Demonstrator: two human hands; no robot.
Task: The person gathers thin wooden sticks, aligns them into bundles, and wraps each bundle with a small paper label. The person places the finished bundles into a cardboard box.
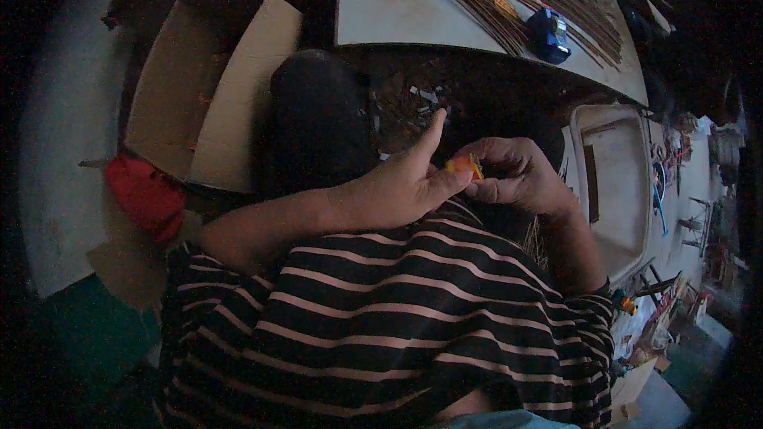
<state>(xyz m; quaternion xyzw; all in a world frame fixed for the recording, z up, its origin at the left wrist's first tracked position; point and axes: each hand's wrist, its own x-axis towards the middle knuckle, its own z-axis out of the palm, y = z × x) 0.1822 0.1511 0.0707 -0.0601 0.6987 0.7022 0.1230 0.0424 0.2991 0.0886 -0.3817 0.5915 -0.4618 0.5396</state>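
Observation:
In front of my striped shirt, both hands meet at a small orange and yellow piece (464, 164), too small and blurred to name further. My left hand (401, 187) presses its thumb on the piece from the left, with one finger stretched upward. From the right, my right hand (520, 171) pinches the same piece between thumb and curled fingers. The fingers partly hide it.
An open cardboard box (238, 103) stands at the left, near a red cloth-like bundle (145, 197). Thin brown sticks (469, 0) and a blue object (548, 36) lie on the white table (381, 12). A pale plastic tub (624, 226) is at my right. Small scraps (425, 97) litter the floor.

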